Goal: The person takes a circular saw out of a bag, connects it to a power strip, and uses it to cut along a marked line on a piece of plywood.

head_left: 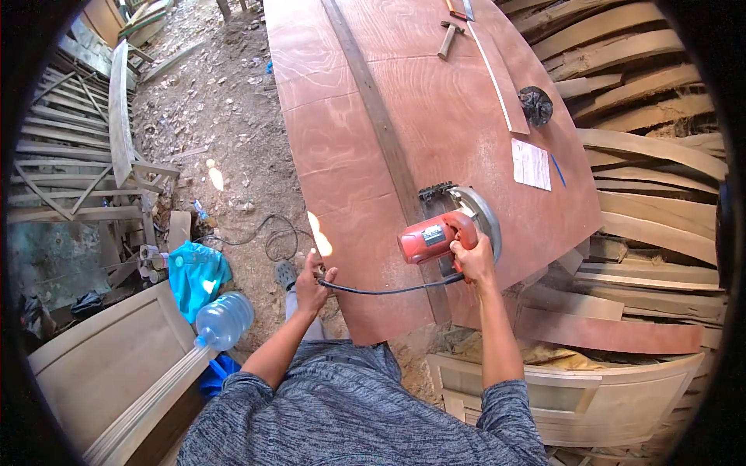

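Note:
My right hand [475, 260] is wrapped round the handle of a red circular saw [423, 239]. The saw rests on a large reddish plywood sheet [330, 147], against a long dark wooden strip [381, 124] that runs lengthwise over the sheet. From the saw a black power cord [381, 292] curves leftward to my left hand [309, 289], whose fingers hold it by the sheet's near left edge. The saw blade is hidden. Pale dust lies on the plywood to the right of the saw.
On the sheet lie a hammer [448, 40], a narrow plywood strip [501, 78], a round black object [535, 106], a paper [531, 164] and a blue pen [558, 171]. Cord loops [281, 241] cross the chip-strewn floor. A water jug [225, 320] stands left; boards [653, 151] are stacked right.

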Demonstrator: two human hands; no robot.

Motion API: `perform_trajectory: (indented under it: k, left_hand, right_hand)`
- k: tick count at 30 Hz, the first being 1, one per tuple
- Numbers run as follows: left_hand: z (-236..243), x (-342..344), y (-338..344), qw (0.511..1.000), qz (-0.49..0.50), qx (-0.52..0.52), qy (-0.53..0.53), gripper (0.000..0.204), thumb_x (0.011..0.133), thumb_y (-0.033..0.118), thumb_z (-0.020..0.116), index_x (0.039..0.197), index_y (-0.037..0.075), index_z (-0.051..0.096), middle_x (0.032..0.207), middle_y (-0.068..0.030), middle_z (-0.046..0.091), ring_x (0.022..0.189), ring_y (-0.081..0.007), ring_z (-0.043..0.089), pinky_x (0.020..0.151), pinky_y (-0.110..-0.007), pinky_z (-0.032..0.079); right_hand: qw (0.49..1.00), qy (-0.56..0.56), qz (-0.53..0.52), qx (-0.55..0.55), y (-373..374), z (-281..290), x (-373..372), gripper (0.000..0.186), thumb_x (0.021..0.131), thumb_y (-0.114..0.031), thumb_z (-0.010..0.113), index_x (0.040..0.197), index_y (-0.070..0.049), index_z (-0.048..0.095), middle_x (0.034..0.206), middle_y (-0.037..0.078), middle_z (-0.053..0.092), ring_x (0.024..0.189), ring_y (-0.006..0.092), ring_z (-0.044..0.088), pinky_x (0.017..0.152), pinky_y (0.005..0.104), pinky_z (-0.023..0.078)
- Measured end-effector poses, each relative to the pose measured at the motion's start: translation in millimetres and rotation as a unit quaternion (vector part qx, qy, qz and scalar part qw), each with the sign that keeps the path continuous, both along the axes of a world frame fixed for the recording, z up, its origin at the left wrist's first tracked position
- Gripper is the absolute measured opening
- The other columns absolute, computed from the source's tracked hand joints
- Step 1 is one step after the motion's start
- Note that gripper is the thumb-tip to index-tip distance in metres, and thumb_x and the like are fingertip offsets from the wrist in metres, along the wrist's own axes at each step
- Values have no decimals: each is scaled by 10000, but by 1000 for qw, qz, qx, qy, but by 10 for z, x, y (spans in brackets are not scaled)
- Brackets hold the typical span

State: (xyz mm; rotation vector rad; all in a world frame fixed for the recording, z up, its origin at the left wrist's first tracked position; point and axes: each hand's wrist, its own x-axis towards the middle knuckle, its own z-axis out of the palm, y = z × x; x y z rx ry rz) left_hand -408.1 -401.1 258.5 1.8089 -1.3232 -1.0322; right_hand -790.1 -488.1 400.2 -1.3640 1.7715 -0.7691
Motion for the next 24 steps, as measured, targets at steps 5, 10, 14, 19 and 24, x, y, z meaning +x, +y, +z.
perform_trajectory:
  k: [5,10,14,19,24]
  left_hand:
    - [-15,198,-190,975,41,-166,-144,813,852,482,817,1448,24,507,1063,-113,626,712,-245,540,663,-381,474]
    - [-5,282,-336,981,1,-167,-98,767,802,384,871,1422,65,548,977,-69,561,694,-178,504,618,-327,446]
    - [-79,337,-456,982,-14,-172,-76,725,781,311,882,1395,70,581,921,-46,549,669,-144,483,592,-304,433]
    - [-62,353,-503,988,-4,-145,-54,654,780,254,878,1348,59,621,861,-33,535,636,-136,468,567,-301,419]
    - [-59,376,-579,986,11,-159,-43,608,786,254,882,1311,55,646,815,-20,525,630,-124,465,555,-291,399]
  right_hand:
    - [1000,-15,0,6,-156,112,135,279,836,-79,689,1108,-16,698,848,67,680,703,186,674,626,353,554]
    - [999,-24,-19,42,-277,311,289,289,830,-76,686,1113,-17,700,847,71,679,694,192,672,621,361,557]
    - [1000,9,2,-30,-442,225,300,299,823,-82,682,1114,-13,701,863,98,696,699,212,679,636,380,559]
    - [1000,12,-2,19,-699,208,344,289,816,-99,684,1087,-3,707,868,131,726,771,231,704,737,388,560]
    - [1000,6,4,-29,-917,123,384,229,810,-111,686,1003,9,714,836,121,731,796,217,711,739,382,548]
